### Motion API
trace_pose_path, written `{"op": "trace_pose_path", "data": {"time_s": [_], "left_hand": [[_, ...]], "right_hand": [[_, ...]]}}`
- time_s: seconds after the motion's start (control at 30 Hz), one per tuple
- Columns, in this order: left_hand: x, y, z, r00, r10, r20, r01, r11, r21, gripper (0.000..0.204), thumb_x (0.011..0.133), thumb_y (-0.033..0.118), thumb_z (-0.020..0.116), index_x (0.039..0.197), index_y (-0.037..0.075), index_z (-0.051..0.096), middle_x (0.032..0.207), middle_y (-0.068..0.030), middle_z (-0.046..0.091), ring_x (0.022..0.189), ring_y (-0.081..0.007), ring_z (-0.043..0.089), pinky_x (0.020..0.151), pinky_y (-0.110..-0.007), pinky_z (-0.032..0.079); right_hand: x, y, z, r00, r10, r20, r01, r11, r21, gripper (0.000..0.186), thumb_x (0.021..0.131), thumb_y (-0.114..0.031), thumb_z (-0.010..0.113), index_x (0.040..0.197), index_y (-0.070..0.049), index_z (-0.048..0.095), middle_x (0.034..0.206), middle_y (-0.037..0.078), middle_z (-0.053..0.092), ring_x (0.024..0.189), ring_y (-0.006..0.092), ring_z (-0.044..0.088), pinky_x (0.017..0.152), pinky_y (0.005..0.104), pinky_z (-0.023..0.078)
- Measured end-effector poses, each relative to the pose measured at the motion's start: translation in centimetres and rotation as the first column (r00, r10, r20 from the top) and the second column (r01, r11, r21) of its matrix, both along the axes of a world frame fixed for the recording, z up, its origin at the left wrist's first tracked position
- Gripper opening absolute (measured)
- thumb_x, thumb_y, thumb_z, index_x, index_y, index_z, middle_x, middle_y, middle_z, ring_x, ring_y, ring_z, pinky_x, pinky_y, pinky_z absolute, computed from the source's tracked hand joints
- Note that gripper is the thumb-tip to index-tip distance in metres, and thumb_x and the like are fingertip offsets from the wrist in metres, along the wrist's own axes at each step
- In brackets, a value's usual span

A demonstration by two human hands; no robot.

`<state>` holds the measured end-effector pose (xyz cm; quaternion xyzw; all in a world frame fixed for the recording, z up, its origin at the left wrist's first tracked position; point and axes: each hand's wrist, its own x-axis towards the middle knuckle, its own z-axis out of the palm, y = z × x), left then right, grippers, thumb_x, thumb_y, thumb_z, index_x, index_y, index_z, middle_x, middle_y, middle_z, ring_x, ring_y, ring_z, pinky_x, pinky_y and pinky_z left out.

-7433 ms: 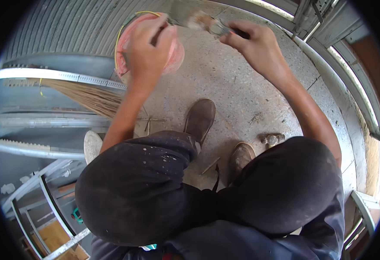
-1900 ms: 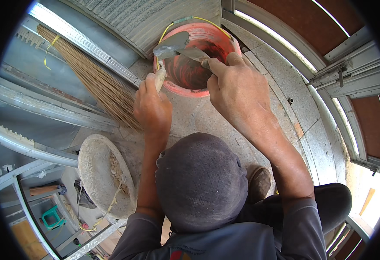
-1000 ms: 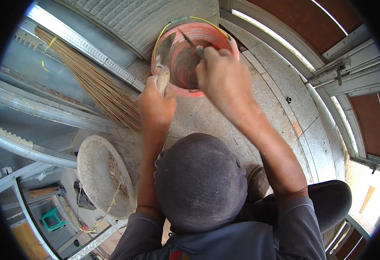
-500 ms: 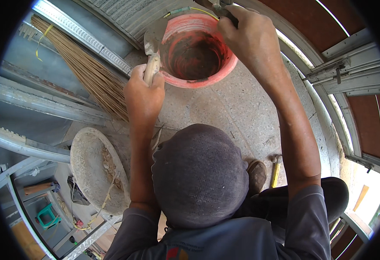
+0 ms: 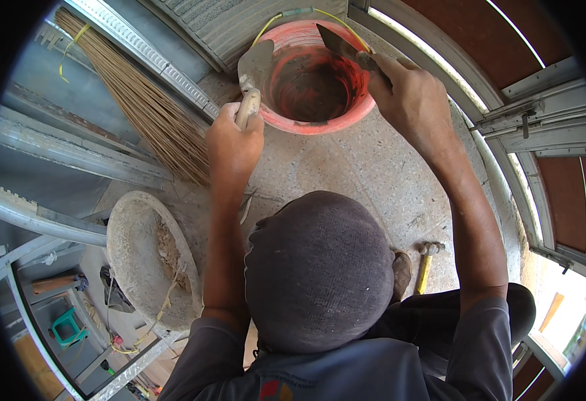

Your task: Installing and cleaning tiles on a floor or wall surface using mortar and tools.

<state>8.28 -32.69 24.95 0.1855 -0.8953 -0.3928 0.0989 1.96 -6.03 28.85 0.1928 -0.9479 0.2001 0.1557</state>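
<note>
A red bucket (image 5: pixel 336 125) stands on the floor ahead, its inside smeared with grey-brown mortar (image 5: pixel 306 90). My left hand (image 5: pixel 234 147) is closed around the pale wooden handle of a trowel (image 5: pixel 257 61). That trowel's grey, crusted blade points away from me and overlaps the bucket's left rim. In my right hand (image 5: pixel 413 100), at the far right of the bucket, is a second trowel (image 5: pixel 337 43) with a dark pointed blade. This blade slants left over the bucket opening. My right fingers hide most of its handle.
A whitish, crusted basin (image 5: pixel 129 257) with dry debris lies to the left. Beyond it leans a bundle of thin sticks (image 5: pixel 139 100) beside metal frames. A yellow-handled hammer (image 5: pixel 425 267) rests on the floor near my foot. Metal-framed panels (image 5: pixel 540 120) line the right side.
My right hand has come nearer and lower, bringing its trowel blade over the bucket. My left hand keeps its trowel at the left rim. The whole view has shifted slightly.
</note>
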Motion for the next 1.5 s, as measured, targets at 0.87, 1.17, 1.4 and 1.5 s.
{"op": "trace_pose_path", "data": {"time_s": [0.87, 1.17, 1.4, 1.5], "left_hand": [[-1.4, 1.0, 0.9, 0.960, -0.263, 0.090, 0.105, 0.644, 0.758, 0.034, 0.097, 0.022, 0.066, 0.118, -0.005, 0.063, 0.087, -0.0086, 0.064, 0.064, -0.0128, 0.056, 0.050, -0.026, 0.040], [-2.2, 3.1, 2.1, 0.971, -0.240, 0.011, 0.162, 0.689, 0.706, 0.035, 0.097, 0.019, 0.065, 0.118, -0.009, 0.061, 0.089, -0.0112, 0.067, 0.058, -0.0123, 0.058, 0.047, -0.028, 0.043], [-3.0, 1.9, 1.8, 0.970, -0.237, 0.050, 0.201, 0.902, 0.383, 0.047, 0.092, 0.021, 0.066, 0.125, -0.012, 0.059, 0.087, -0.0109, 0.067, 0.058, -0.0115, 0.059, 0.047, -0.029, 0.047], [-3.4, 2.9, 2.2, 0.974, -0.200, 0.107, 0.178, 0.967, 0.182, 0.048, 0.091, 0.023, 0.067, 0.126, -0.009, 0.060, 0.086, -0.0104, 0.067, 0.060, -0.0127, 0.061, 0.051, -0.029, 0.049]], "right_hand": [[-2.3, -1.4, -3.4, 0.981, 0.149, -0.125, -0.170, 0.970, -0.176, 0.029, 0.097, -0.021, 0.061, 0.120, -0.006, 0.070, 0.105, 0.025, 0.072, 0.091, 0.0442, 0.070, 0.082, 0.0511, 0.057], [-5.4, 0.3, 0.1, 0.996, 0.086, 0.012, -0.078, 0.941, -0.330, 0.028, 0.087, -0.023, 0.067, 0.096, 0.002, 0.076, 0.081, 0.024, 0.072, 0.080, 0.0426, 0.071, 0.079, 0.0501, 0.057], [-4.1, 0.1, 3.7, 0.973, -0.013, 0.229, 0.036, 0.995, -0.097, 0.034, 0.086, -0.028, 0.067, 0.087, 0.005, 0.075, 0.085, 0.032, 0.069, 0.082, 0.0478, 0.070, 0.076, 0.0535, 0.056], [-6.1, 0.0, -0.5, 0.932, 0.052, 0.359, -0.033, 0.998, -0.057, 0.028, 0.080, -0.025, 0.070, 0.088, 0.002, 0.078, 0.082, 0.025, 0.072, 0.076, 0.0400, 0.072, 0.077, 0.0482, 0.057]]}}
